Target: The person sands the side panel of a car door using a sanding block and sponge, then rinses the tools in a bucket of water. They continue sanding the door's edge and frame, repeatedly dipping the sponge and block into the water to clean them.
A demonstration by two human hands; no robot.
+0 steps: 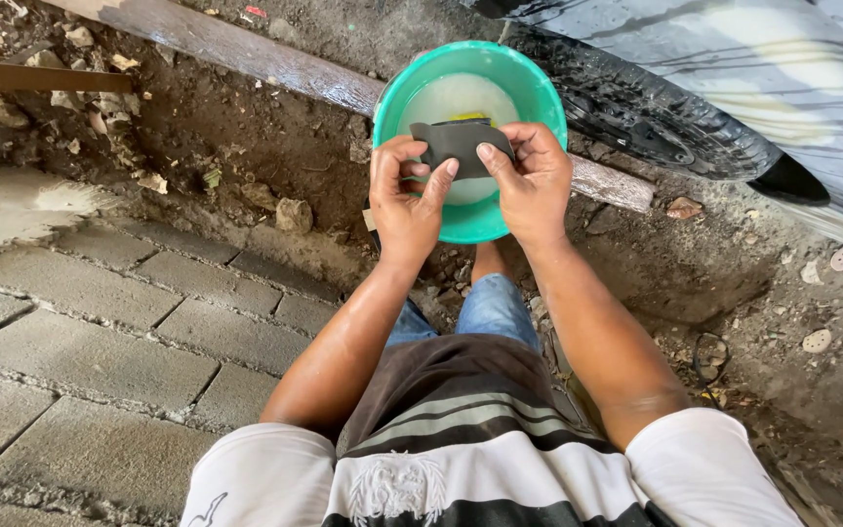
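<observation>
Dark grey sheet held over a green basin

The dark grey sheet (461,143), flat and slightly curled, sits pinched at both ends above the round green basin (394,93) of cloudy water.

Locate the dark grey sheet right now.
Head view, top centre: the dark grey sheet is pinched between the left hand and right hand, above the green basin of cloudy water.
</observation>
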